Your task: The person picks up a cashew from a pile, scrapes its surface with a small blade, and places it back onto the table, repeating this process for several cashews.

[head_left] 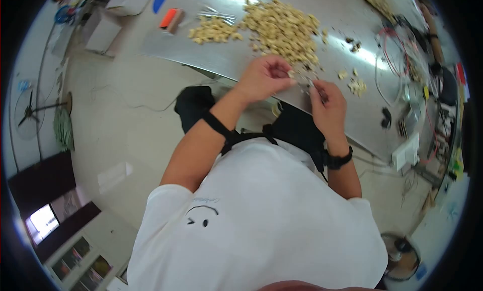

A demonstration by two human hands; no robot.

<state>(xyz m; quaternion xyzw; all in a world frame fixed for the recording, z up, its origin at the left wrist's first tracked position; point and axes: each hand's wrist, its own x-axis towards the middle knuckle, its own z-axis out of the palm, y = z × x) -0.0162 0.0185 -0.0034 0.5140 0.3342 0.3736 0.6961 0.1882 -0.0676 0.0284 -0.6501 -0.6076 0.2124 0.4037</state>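
My left hand is over the table's front edge, its thumb and fingers closed in a pinch; any small piece between them is too blurred to name. Across a narrow gap, my right hand is closed too, thumb against fingers, with a thin shiny bit at its tips that I cannot identify. Just beyond both hands lies a large pile of pale cashew nuts. A smaller group of cashews sits to its left, and a few cashew pieces lie right of my right hand.
The metal table carries an orange-topped box on the left. Dark bits lie right of the pile. Tangled cables and tubing and a white box occupy the right side. A fan stands on the floor.
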